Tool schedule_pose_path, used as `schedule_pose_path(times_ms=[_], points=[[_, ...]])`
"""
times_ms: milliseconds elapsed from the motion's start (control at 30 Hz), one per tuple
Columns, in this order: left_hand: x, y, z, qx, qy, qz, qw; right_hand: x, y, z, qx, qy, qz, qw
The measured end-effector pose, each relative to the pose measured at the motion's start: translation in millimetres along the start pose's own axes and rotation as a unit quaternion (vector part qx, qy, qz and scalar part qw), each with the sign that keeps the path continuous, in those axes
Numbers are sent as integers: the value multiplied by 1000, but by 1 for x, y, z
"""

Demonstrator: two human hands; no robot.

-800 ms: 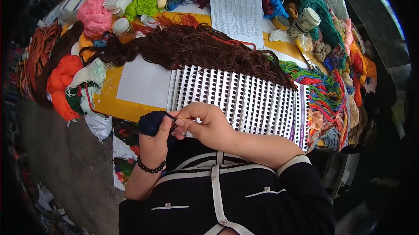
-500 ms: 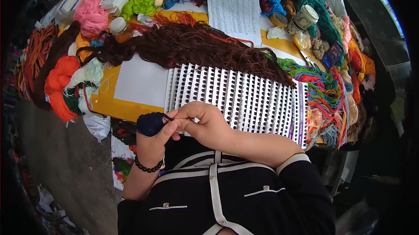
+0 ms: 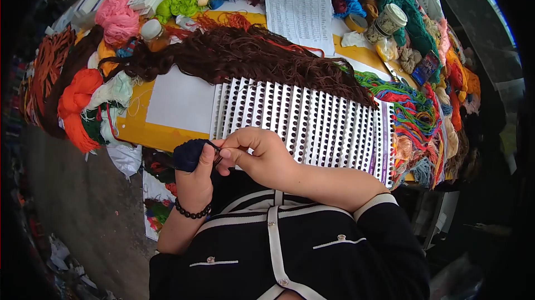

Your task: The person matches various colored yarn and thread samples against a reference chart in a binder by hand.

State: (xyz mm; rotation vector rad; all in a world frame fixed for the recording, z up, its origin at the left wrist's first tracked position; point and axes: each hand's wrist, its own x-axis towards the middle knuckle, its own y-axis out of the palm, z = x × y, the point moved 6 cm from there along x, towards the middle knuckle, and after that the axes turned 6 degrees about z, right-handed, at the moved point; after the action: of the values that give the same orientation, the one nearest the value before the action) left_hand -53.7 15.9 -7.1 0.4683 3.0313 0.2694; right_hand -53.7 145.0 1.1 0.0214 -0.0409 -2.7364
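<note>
A dark navy bundle of thread (image 3: 188, 155) is wrapped over my left hand (image 3: 195, 186), whose thumb points up beside it. My right hand (image 3: 262, 158) pinches a few dark strands close to the left thumb; its fingertips nearly touch the left hand. Both hands hover at the table's near edge, in front of white strips with rows of punched holes (image 3: 301, 124). Across the far ends of those strips lies a long spread of dark brown thread (image 3: 239, 57).
A printed sheet (image 3: 298, 7) lies at the back. Pink yarn (image 3: 118, 16), orange yarn (image 3: 78, 105) and a jar (image 3: 153, 33) stand on the left. On the right are a patterned cup (image 3: 387, 21), scissors (image 3: 394, 71) and multicoloured skeins (image 3: 409, 113).
My left thumb has lifted away from the right fingertips and now stands upright by the navy bundle. The right hand keeps its pinch in nearly the same place.
</note>
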Motion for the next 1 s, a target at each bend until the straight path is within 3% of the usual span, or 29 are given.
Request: schedule_pose_path(times_ms=[100, 267, 367, 800, 867, 1000], points=[[0, -1, 0, -20, 1, -36, 999, 0, 0, -3, 40, 13, 7, 999], [0, 3, -3, 23, 18, 8, 1000, -3, 1, -1, 96, 52, 5, 994], [0, 0, 4, -11, 8, 10, 1000, -4, 1, 0, 61, 6, 0, 998], [-3, 1, 8, -81, -11, -55, 995, -3, 1, -3, 52, -1, 9, 999], [1, 2, 6, -74, -14, -24, 997, -1, -1, -13, 156, 43, 15, 987], [1, 6, 0, -66, -55, 10, 996, -1, -3, -10, 216, 109, -12, 970]])
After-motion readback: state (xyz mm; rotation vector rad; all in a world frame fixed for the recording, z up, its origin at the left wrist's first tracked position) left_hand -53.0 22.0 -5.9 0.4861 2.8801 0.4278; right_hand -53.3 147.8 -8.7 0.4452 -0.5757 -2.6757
